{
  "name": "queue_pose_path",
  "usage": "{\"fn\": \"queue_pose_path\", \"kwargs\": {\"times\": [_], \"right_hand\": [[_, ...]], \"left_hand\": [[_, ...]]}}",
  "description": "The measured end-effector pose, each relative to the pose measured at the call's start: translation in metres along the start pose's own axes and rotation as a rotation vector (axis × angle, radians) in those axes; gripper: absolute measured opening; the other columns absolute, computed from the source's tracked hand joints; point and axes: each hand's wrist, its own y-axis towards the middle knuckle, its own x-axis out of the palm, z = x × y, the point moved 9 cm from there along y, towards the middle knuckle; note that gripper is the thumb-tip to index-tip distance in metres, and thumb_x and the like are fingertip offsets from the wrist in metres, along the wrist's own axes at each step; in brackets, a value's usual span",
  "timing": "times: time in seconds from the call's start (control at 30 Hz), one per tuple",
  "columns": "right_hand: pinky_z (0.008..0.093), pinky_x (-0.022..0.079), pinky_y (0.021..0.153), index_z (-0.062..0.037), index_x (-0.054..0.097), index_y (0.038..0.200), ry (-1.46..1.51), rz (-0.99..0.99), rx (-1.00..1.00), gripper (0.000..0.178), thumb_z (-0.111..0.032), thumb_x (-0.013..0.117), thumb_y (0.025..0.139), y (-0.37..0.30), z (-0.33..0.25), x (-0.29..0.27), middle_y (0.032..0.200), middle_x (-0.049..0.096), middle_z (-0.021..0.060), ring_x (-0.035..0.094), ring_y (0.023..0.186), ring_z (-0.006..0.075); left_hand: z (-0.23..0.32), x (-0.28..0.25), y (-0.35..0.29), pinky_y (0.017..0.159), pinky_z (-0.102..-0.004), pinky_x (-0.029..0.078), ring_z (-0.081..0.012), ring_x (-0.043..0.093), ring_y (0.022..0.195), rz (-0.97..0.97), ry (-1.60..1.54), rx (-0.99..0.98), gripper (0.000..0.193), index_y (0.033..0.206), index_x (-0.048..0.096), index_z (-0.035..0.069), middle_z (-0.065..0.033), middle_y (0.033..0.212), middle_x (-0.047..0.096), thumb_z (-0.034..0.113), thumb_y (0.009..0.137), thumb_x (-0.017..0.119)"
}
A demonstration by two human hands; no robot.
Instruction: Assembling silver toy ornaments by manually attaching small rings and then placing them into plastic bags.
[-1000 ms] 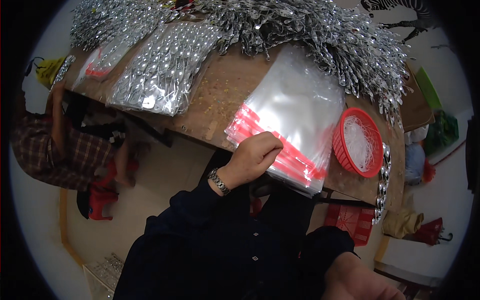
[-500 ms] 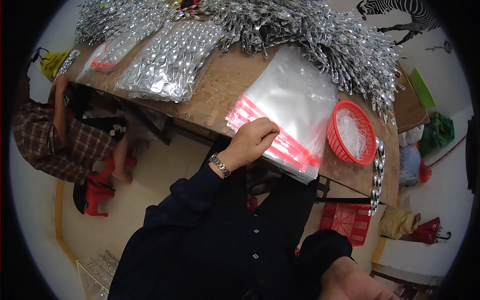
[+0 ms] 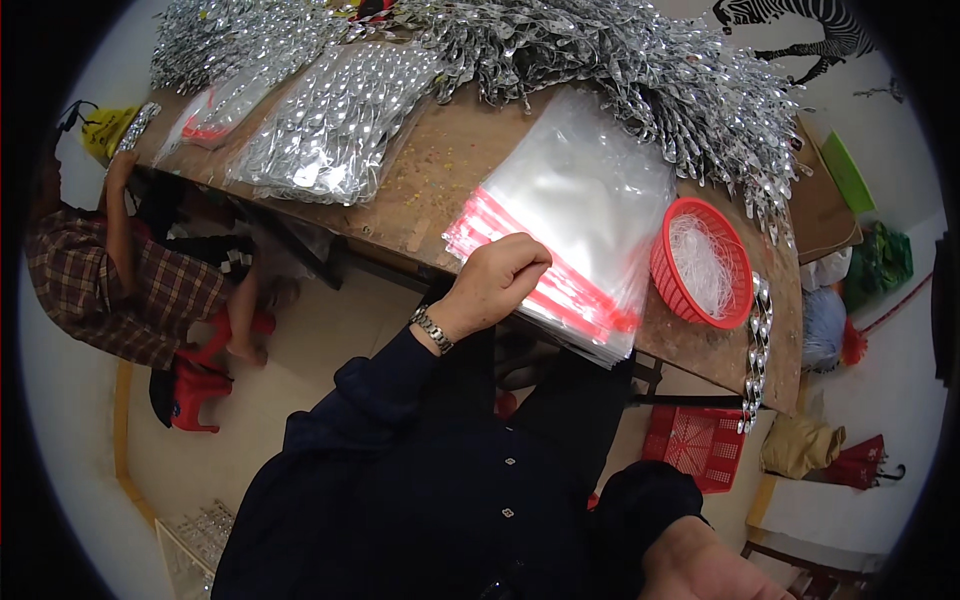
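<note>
My left hand [image 3: 495, 280], with a metal watch at the wrist, is closed over the near edge of a stack of clear plastic bags [image 3: 590, 170]. Thumb and fingers press together at the bags' red-printed strip; whatever is between them is hidden. At the bottom right, away from the table, my right hand [image 3: 705, 570] shows its wrist and palm side, and the lower edge cuts off its fingers. To the right of the bags stands a red plastic basket [image 3: 672, 285] holding thin clear strands [image 3: 703, 265].
Silver twisted garlands [image 3: 600, 50] heap along the table's [image 3: 420, 170] far side. Packed silver strands [image 3: 335, 120] lie left of the bags. One silver strand [image 3: 757, 350] hangs over the right edge. A person in a checked shirt [image 3: 120, 280] sits at left. A red crate [image 3: 690, 445] is below.
My left hand has shifted very slightly left and stays closed at the bags' edge. My right hand looks nearly the same.
</note>
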Motion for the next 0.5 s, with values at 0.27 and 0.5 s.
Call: {"fn": "queue_pose_path", "kwargs": {"times": [0.27, 0.5], "right_hand": [[0.0243, 0.041, 0.075, -0.0114, 0.06, 0.114, 0.059, 0.074, 0.003, 0.029, -0.031, 0.051, 0.095, 0.0, 0.005, -0.008, 0.118, 0.06, -0.0009, 0.054, 0.105, 0.0121], [0.0245, 0.042, 0.075, -0.0115, 0.06, 0.114, 0.055, 0.061, -0.015, 0.028, -0.03, 0.051, 0.095, -0.001, 0.007, -0.015, 0.117, 0.06, -0.0011, 0.054, 0.103, 0.0123]], "left_hand": [[0.001, -0.001, -0.001, 0.07, -0.0293, 0.047, -0.0216, 0.059, 0.078, -0.013, 0.025, -0.046, 0.008, 0.09, 0.061, -0.002, -0.011, 0.084, 0.061, 0.003, 0.085, 0.057], [0.003, -0.001, -0.001, 0.067, -0.031, 0.047, -0.0251, 0.06, 0.075, 0.02, 0.017, -0.016, 0.007, 0.089, 0.061, -0.001, -0.0121, 0.082, 0.06, 0.003, 0.085, 0.058]]}}
